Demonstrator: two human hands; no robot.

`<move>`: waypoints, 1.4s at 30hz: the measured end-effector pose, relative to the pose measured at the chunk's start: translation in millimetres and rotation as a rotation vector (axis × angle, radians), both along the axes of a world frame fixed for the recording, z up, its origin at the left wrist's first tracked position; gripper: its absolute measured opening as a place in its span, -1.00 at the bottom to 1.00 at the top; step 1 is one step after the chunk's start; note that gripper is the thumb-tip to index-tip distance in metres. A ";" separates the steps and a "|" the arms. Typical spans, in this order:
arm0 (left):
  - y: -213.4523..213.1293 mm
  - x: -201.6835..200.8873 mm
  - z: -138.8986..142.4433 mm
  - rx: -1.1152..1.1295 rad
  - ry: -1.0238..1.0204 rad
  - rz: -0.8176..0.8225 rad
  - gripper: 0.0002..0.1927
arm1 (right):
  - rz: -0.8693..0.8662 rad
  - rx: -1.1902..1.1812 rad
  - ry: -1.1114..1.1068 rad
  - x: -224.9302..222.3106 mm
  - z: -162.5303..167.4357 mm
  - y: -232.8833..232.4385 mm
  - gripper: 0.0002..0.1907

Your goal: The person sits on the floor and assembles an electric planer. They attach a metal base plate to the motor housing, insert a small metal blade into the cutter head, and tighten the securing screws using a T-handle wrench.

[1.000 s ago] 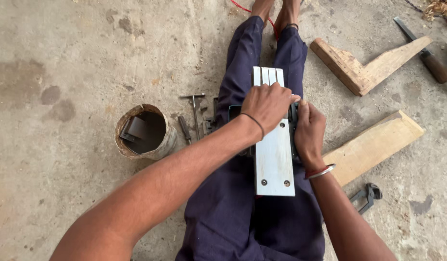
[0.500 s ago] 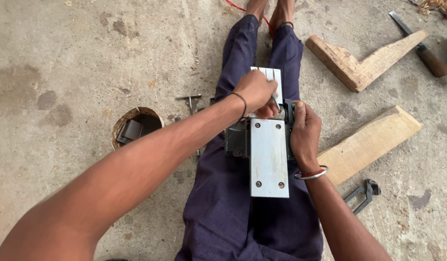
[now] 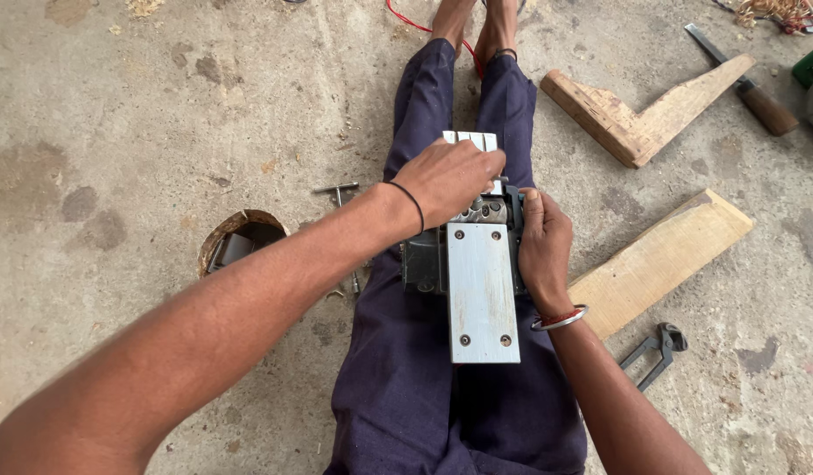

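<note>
1. Left hand (image 3: 455, 180): arm reaches in from the lower left across the lap, palm down, a thin black band at the wrist. Fingers are curled over the middle of the electric planer (image 3: 477, 273), at the gap between its two sole plates where the cutter drum shows. Whether the fingertips pinch anything there cannot be told; they are hidden under the hand.
2. Right hand (image 3: 543, 251): comes in from the lower right, a metal bangle (image 3: 560, 318) at the wrist. Fingers are wrapped round the planer's right flank, thumb pointing up along the edge, gripping the body firmly.
3. The planer lies sole-up on the person's thighs, lengthwise along the legs. The long flat grey plate with four screws faces the camera; the shorter grooved plate (image 3: 470, 139) lies beyond the left hand, toward the knees.
4. The person sits on the floor, legs stretched out in dark blue trousers (image 3: 424, 387), feet bare.
5. Surface: rough, stained concrete floor (image 3: 116, 114) with scattered wood shavings.
6. On the floor to the left: a T-handled key (image 3: 338, 190) and a round container (image 3: 239, 242) holding small parts.
7. To the right: a wooden plank (image 3: 661, 259) just beside the thigh, pincers (image 3: 657, 350) near it, an L-shaped wooden piece (image 3: 639, 110) and a wooden-handled chisel (image 3: 745, 84) further off.
</note>
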State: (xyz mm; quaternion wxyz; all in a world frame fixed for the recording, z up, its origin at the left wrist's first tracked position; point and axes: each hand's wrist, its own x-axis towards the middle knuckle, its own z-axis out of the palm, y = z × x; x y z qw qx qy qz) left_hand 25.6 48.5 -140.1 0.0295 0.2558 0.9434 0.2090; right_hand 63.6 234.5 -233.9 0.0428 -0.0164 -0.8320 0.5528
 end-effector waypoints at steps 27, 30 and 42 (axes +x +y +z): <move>10.5 2.4 5.5 0.685 -0.595 0.434 -0.69 | -0.023 0.047 -0.027 -0.3 0.2 1.7 -0.57; 12.3 -1.5 5.0 0.390 0.165 0.102 -0.81 | 0.057 -0.008 0.202 0.2 -1.8 2.9 -0.59; 25.6 -17.2 -6.5 -0.082 0.130 -0.143 -0.87 | 0.024 -0.023 0.010 -0.9 0.0 3.3 -0.59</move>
